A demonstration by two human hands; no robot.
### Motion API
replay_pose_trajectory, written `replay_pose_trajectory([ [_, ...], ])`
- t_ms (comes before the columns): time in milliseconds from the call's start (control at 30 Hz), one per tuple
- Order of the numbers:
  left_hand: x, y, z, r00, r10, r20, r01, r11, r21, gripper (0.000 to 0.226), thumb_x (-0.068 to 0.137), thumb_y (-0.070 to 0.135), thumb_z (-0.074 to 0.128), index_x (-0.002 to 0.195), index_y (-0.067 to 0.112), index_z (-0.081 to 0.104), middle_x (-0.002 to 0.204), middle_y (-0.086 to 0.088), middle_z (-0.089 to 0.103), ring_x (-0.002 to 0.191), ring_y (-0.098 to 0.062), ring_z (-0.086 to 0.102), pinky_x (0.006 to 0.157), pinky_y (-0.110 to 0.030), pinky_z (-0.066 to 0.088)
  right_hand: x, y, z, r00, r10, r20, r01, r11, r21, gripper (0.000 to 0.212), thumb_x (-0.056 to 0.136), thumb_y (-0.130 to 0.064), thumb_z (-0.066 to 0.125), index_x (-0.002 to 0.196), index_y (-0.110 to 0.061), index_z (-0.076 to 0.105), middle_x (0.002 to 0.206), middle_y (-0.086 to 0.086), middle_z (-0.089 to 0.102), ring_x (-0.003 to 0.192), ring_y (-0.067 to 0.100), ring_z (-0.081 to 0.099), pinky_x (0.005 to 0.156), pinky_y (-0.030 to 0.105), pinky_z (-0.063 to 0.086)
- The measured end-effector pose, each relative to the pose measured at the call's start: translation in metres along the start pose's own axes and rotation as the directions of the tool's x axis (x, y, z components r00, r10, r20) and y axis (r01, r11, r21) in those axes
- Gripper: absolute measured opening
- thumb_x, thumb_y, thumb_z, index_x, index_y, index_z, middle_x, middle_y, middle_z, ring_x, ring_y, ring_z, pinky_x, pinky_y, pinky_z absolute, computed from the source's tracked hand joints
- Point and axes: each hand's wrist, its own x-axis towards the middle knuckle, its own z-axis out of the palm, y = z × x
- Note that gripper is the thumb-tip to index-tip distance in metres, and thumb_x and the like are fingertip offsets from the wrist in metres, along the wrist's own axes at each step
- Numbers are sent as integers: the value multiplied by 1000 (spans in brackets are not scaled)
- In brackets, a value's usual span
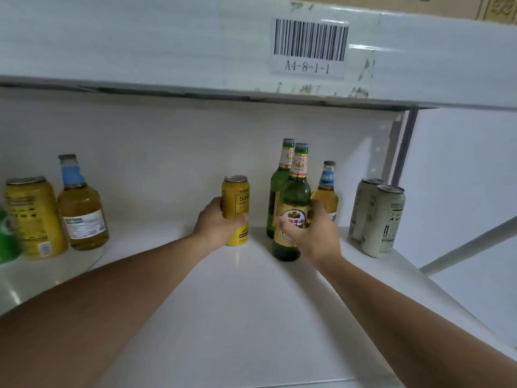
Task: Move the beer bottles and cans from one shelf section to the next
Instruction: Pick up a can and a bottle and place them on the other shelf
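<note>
On a glossy white shelf (237, 289), the left hand (216, 224) wraps a slim yellow can (235, 203), thin-walled and likely light, while the right hand (316, 233) curls round the labelled belly of a green glass bottle (293, 197). Smooth, heavy and breakable, the bottle probably handles best held low on its body, not by its neck.

You've got a barcode label (310, 46) on the upper shelf edge (167, 43), reading "A4-8-1-1". The yellow can (235, 201) shows "SI…", rest cut off by the can's curve. Other can/bottle labels: print too blurred to read.
</note>
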Motion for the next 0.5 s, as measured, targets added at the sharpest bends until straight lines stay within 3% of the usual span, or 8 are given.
replay_pose_trajectory([
  [167, 18, -3, 4, 1000, -2, 6, 2, 999, 33, 60, 87, 44, 86, 137, 21, 62, 128, -1, 72, 115, -26, 69, 99, -40, 56, 6, 2, 4, 1000, 4, 18, -4, 1000, -1, 65, 83, -53, 88, 131, -28, 53, 115, -10, 70, 102, 13, 70, 90, 41, 65],
  [500, 30, -7, 7, 1000, 5, 12, -5, 998, 59, 65, 88, 47, 86, 142, 21, 60, 127, 2, 67, 107, -19, 63, 91, -33, 49, 11, 3, 14, 1000, 7, -2, -7, 1000, 1, 70, 82, -55, 87, 137, -27, 53, 121, -6, 72, 108, 19, 72, 91, 47, 65],
])
